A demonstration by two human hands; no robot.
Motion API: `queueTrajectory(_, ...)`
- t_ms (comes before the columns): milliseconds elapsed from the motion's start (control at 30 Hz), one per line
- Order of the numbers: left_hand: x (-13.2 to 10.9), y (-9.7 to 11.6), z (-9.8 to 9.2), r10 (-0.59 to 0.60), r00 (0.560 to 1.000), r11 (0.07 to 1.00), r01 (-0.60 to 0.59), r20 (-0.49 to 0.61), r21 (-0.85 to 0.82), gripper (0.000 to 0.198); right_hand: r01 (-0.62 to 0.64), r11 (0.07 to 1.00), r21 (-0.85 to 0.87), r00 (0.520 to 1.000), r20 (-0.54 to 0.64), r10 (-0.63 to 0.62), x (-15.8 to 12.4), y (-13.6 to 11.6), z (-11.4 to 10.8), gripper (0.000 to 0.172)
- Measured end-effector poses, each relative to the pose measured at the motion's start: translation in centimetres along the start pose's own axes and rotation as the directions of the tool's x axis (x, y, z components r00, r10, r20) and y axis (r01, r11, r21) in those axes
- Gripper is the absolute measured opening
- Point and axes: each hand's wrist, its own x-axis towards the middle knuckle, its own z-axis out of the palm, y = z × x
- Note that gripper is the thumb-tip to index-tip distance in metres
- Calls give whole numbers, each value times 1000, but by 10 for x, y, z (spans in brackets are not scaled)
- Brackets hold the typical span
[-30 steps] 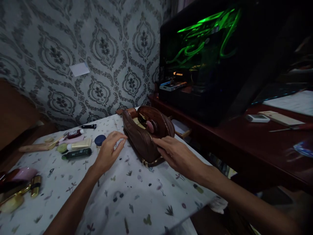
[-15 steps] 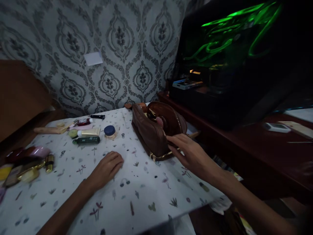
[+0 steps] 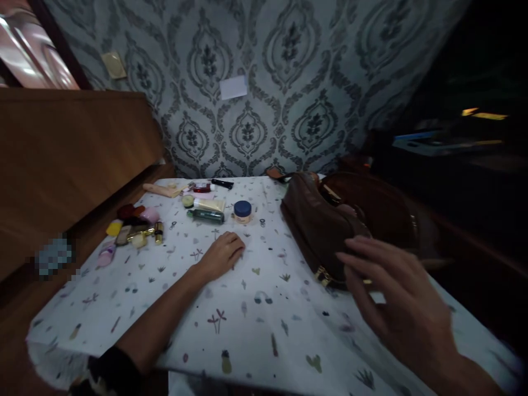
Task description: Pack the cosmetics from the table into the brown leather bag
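Down at centre frame with the left hand (image 3: pixel 223 256): palm-down on the printed tablecloth (image 3: pixel 247 319), fingers loosely curled under, gripping nothing. Over at lower right, the right hand (image 3: pixel 396 300): wide open, fingers spread, empty, blurred, hanging in front of the near side of the brown zip pouch (image 3: pixel 317 231). Can't tell through the blur whether those fingertips touch the leather or float just clear of it. As for the pouch itself: right of centre, lying on the cloth, mouth unzipped and facing up, a gold zip end (image 3: pixel 324 275) at its near corner, contents too dark to make out. Well apart from the left hand, up toward the back of the table, a little row: blue-lidded jar (image 3: pixel 242 209), dark green tube (image 3: pixel 206 215) just left of it, cream tube (image 3: pixel 209 204) right behind that, black pen-shaped stick (image 3: pixel 223 183) nearer the wall. Further left, a cluster of small cosmetics (image 3: pixel 132 228), with 1 gold lipstick (image 3: pixel 158 232) at its right edge. Filling the left of the frame, a wooden panel (image 3: pixel 74 159); across the top, damask wallpaper (image 3: pixel 289 71), with 1 white slip of paper (image 3: pixel 233 87) stuck to it at upper centre. Dark, blurred furniture (image 3: pixel 474 181) at far right.
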Motion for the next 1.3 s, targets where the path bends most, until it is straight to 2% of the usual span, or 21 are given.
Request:
queueTrajectory(67,-1,1,-1,-4,1000,999,4,9,32,22,62,990,129,996,58,-70,-2,-11,21,27)
queueTrajectory(133,-1,3,-2,-8,1000,999,7,18,50,21,44,968,245,987,142,-81,-2,-21,46,23)
queueTrajectory(300,0,0,0,-8,1000,999,8,11,41,16,-162,904,397,908,419,-21,17,-40,110,23)
queueTrajectory(467,-3,-16,1,-48,999,991,49,-14,122,13,-437,733,522,851,503,148,36,-46,169,19)
queueTrajectory(567,-5,-29,-3,-116,989,983,127,-92,135,15,-503,672,544,843,479,244,35,-47,185,19)
queueTrajectory(700,-7,-48,-22,-239,959,920,274,-154,279,16,-433,708,558,868,469,161,30,-50,181,21)
queueTrajectory(767,-10,-61,-37,-341,917,843,396,-209,365,15,-394,737,549,877,464,123,29,-52,176,22)
queueTrajectory(833,-18,-78,-53,-430,846,761,527,-314,377,21,-373,759,533,879,464,106,29,-54,173,22)
queueTrajectory(933,-40,-105,-71,-536,693,607,713,-482,350,34,-360,773,522,879,467,95,29,-55,174,22)
queueTrajectory(1000,-55,-120,-77,-592,572,468,817,-567,336,42,-354,777,521,881,465,89,29,-55,174,21)
queueTrajectory(1067,-66,-130,-81,-625,490,387,871,-607,303,45,-348,783,516,882,464,86,29,-55,174,21)
queueTrajectory(1133,-71,-136,-86,-629,456,403,884,-630,237,41,-346,788,509,880,468,83,29,-55,173,22)
queueTrajectory(1200,-73,-137,-93,-618,447,453,875,-647,171,35,-343,791,507,877,475,75,30,-56,171,23)
queueTrajectory(1300,-71,-133,-104,-602,438,482,866,-668,132,39,-336,794,507,876,477,67,31,-57,169,22)
